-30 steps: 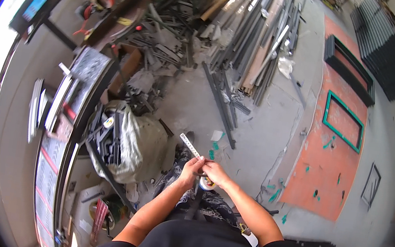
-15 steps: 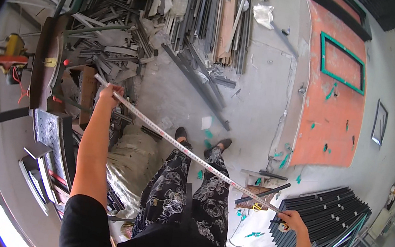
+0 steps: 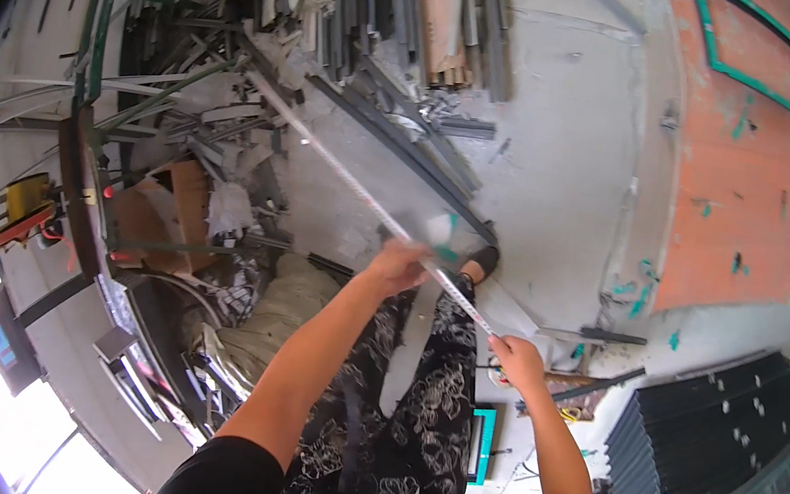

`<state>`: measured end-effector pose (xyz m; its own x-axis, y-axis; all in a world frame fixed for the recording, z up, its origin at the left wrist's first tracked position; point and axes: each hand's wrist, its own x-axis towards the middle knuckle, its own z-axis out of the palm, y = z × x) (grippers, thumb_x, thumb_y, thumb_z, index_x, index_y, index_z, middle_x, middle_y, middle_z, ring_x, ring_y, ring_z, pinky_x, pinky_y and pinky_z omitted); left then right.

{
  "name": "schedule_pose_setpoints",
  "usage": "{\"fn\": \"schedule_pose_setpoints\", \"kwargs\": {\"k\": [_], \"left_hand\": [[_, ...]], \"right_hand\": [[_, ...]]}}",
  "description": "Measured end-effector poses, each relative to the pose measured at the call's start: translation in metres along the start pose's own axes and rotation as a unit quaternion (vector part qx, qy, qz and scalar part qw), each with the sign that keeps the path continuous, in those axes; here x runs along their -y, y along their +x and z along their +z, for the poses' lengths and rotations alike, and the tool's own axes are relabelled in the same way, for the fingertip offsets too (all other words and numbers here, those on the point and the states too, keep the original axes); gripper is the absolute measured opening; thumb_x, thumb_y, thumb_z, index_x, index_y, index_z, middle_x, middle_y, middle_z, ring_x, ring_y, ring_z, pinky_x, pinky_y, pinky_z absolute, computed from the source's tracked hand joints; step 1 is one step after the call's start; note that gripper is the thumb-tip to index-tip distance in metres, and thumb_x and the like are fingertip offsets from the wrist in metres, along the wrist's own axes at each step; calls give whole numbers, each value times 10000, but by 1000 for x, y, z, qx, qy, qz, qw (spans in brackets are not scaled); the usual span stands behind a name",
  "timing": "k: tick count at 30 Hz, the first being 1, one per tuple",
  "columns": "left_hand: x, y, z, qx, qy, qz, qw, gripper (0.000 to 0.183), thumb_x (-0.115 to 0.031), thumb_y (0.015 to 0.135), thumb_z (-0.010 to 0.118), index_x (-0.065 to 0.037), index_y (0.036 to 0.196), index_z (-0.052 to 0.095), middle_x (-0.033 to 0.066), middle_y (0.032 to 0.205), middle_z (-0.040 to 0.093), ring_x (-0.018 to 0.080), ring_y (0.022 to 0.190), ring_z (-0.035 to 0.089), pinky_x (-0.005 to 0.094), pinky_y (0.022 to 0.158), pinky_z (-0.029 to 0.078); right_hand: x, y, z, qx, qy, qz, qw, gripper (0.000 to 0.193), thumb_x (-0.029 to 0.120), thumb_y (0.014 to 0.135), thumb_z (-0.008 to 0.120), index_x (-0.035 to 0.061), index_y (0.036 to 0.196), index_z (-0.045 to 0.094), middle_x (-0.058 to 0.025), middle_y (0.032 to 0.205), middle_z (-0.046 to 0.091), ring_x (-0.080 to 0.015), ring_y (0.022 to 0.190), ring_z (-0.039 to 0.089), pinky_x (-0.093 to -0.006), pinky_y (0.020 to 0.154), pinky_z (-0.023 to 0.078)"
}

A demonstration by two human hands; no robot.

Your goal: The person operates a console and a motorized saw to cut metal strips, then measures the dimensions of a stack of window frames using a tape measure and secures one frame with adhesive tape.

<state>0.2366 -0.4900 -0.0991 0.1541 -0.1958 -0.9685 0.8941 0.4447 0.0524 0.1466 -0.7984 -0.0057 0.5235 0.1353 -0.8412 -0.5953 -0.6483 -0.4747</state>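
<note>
My right grip (image 3: pixel 518 361) is closed on the measuring tape (image 3: pixel 460 300); my left grip (image 3: pixel 400 266), blurred, meets its strip, how tightly I cannot tell.

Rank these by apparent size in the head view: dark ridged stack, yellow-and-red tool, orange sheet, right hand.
1. Orange sheet, cut off at the top
2. Dark ridged stack
3. Right hand and yellow-and-red tool: too alike to rank; the hand looks nearer the camera

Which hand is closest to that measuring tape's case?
The right hand: it grips the measuring tape at its case. The left hand, blurred, is farther up, partway along the stretched-out tape.
</note>
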Motion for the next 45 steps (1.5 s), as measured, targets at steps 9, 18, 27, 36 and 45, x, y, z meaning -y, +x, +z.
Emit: {"fn": "schedule_pose_setpoints", "kwargs": {"k": [9, 18, 27, 36, 45], "left_hand": [[-21, 180, -48, -44, 49, -13, 998, 229, -305, 1022, 565, -92, 1047, 645, 34, 1008, 693, 168, 913, 667, 305, 791, 580], [-35, 277, -65, -97, 85, 5, 992, 240, -262, 1024, 563, -37, 1077, 626, 77, 1027, 665, 202, 955, 643, 342, 811, 572], [-12, 310, -73, -75, 66, -9, 995, 213, -274, 1004, 602, -69, 1056, 626, 61, 1020, 664, 190, 976, 644, 337, 837, 571], [7, 335, -91, -111, 131, -26, 985, 361, -341, 987, 618, -48, 1196, 595, 82, 1099, 684, 224, 1037, 665, 363, 879, 548], [90, 156, -30, -81, 213, -91, 969, 258, -284, 1031, 531, -55, 1098, 627, 48, 942, 687, 161, 887, 662, 311, 824, 532]], "right_hand": [[-124, 96, 2, -63, -43, 57, 995, 409, 440, 926, 614, 62, 780, 672, -176, 713, 633, -401, 705, 610, -481, 621, 452], [-196, 168, 22, -82, -41, 62, 994, 381, 379, 951, 601, 43, 779, 655, -188, 675, 595, -395, 671, 591, -482, 601, 439], [-230, 205, 30, -103, -89, 99, 986, 410, 397, 946, 608, 34, 760, 640, -174, 686, 602, -379, 667, 594, -469, 592, 433], [-287, 250, 54, -80, -139, 122, 980, 434, 463, 937, 572, 76, 769, 672, -166, 773, 662, -400, 759, 627, -502, 647, 475], [-325, 322, 84, -35, -130, 222, 966, 414, 461, 944, 555, 100, 809, 707, -128, 802, 681, -361, 787, 648, -472, 670, 499]]}}
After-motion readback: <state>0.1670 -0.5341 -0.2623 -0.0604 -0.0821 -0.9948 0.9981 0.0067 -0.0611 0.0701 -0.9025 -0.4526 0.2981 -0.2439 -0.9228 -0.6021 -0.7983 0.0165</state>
